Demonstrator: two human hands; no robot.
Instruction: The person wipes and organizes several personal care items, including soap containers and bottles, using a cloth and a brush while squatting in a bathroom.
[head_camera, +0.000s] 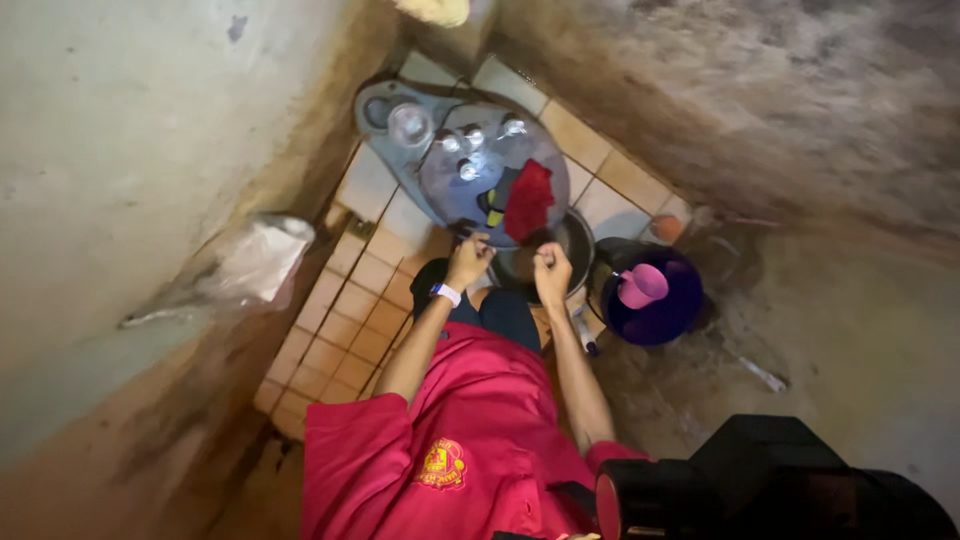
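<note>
What the two fists gripped was too small and dark to make out. The left hand (468, 260) was curled shut at the near edge of a round metal tray (445, 190); the right hand (552, 268) was closed over a metal bowl (578, 240), whose contents were hidden. A red cloth (528, 198) lay on the tray beside upturned glasses (410, 124). To the right, a purple bucket (668, 310) held a pink cup (642, 286).
</note>
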